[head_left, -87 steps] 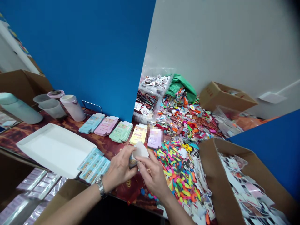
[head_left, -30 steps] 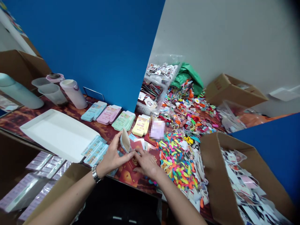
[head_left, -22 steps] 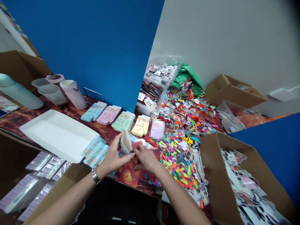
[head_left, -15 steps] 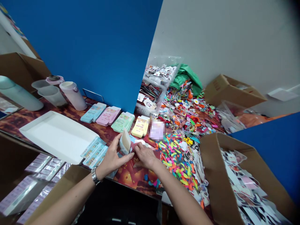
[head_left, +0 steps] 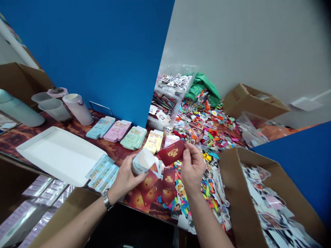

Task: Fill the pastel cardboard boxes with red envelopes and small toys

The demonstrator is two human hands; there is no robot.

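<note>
My left hand [head_left: 126,177] is closed round a small light-blue box [head_left: 143,162], whose open mouth faces up. Between the thumb and fingers of my right hand [head_left: 192,165] is a dark red envelope [head_left: 172,153] with gold print, just right of the box. More red envelopes [head_left: 147,191] lie on the table below the hands. Behind them stand stacks of flat cartons: blue [head_left: 100,127], pink [head_left: 117,131], green [head_left: 133,137] and yellow [head_left: 154,141]. Several filled blue boxes [head_left: 102,172] lie left of my left hand.
A white tray [head_left: 57,155] lies at the left, with cups [head_left: 55,110] and a bottle [head_left: 20,108] behind. Colourful small pieces [head_left: 207,125] cover the right side. A large carton [head_left: 236,193] of cutouts stands at the right; a blue partition [head_left: 90,51] rises behind.
My right hand has moved right and up from the envelope pile, lifting a red envelope. The box in my left hand is now tilted, its opening more visible. The view has shifted slightly.
</note>
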